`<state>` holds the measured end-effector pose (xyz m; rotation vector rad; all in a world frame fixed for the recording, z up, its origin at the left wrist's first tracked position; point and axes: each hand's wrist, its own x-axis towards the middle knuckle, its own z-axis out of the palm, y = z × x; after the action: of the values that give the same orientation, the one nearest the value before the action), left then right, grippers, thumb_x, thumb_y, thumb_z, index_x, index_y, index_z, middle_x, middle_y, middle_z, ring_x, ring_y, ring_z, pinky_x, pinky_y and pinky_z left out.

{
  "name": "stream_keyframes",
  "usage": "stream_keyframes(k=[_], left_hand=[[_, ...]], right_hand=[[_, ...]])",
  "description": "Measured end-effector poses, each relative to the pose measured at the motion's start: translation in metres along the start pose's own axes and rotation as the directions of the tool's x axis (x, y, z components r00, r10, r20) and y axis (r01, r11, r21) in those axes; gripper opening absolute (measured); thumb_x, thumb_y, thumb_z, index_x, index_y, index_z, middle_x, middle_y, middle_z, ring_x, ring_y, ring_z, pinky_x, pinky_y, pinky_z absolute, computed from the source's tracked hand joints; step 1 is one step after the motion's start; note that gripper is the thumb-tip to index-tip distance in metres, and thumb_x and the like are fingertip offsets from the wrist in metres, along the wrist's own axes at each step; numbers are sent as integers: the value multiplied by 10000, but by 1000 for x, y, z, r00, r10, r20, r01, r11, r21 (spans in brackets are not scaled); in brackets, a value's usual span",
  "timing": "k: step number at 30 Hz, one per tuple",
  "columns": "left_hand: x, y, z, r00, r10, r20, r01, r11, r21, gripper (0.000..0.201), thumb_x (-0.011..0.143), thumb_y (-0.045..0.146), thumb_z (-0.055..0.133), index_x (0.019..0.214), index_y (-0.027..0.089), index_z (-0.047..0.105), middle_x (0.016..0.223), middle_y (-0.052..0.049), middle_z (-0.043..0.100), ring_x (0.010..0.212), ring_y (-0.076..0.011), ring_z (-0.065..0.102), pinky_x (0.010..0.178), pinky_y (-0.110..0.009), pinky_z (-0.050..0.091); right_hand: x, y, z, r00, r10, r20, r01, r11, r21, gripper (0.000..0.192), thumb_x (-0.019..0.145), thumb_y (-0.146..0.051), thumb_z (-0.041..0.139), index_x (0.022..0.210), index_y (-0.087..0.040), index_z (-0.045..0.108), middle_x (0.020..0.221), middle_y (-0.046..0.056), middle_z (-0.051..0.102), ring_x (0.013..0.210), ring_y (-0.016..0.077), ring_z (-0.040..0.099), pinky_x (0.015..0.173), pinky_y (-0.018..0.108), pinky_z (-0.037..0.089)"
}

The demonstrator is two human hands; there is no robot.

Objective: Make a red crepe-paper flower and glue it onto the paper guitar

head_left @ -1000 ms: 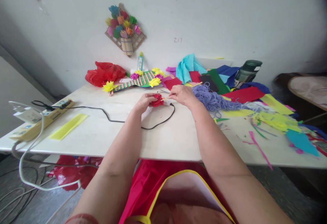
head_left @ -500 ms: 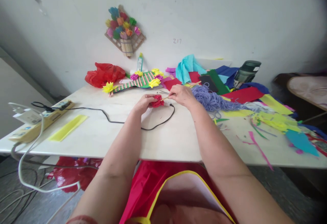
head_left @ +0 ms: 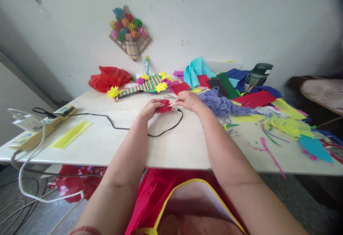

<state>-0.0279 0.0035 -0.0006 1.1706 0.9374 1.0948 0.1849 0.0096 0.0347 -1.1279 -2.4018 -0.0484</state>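
Over the middle of the table, my left hand [head_left: 152, 108] pinches a red paper flower [head_left: 165, 106] by its left side. My right hand [head_left: 186, 100] is closed on a thin pale wooden stick [head_left: 172, 104], whose tip meets the flower's right side. Whether the tip goes in or only touches, I cannot tell. Just behind the hands lies a green guitar-shaped craft [head_left: 143, 85] with pink stripes and yellow and purple paper flowers. A black cable [head_left: 160, 134] curves on the tabletop below the flower.
At left are a power strip [head_left: 43, 129] and a yellow paper strip [head_left: 71, 135]. Red crumpled paper [head_left: 109, 79] and a glue bottle [head_left: 146, 65] stand behind. Purple yarn [head_left: 218, 103], coloured paper [head_left: 257, 100] and a dark green bottle [head_left: 259, 75] crowd the right.
My right hand has come slightly lower, and the stick's tip has shifted a little at the flower. My left hand keeps its grip on the flower.
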Motion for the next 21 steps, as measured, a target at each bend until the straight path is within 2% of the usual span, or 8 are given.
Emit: stream_keyframes(k=[9,21], left_hand=[[0,-1,0,999,26,21,-27,1000,15,346,566,194,746,902,113,726,827,-85,727,721,-174,672,671,-271,516],[-2,2,2,1000,22,7,-22,1000,21,299,577,223,687,858,122,705,714,-60,688,651,-158,631,586,-251,479]], right_hand=[[0,-1,6,997,79,-18,-77,992,102,139,838,-313,690,817,-203,774,810,25,714,779,149,592,640,252,321],[0,-5,5,995,100,-6,-99,991,86,202,861,-365,657,803,-202,762,786,23,717,750,144,589,618,244,307]])
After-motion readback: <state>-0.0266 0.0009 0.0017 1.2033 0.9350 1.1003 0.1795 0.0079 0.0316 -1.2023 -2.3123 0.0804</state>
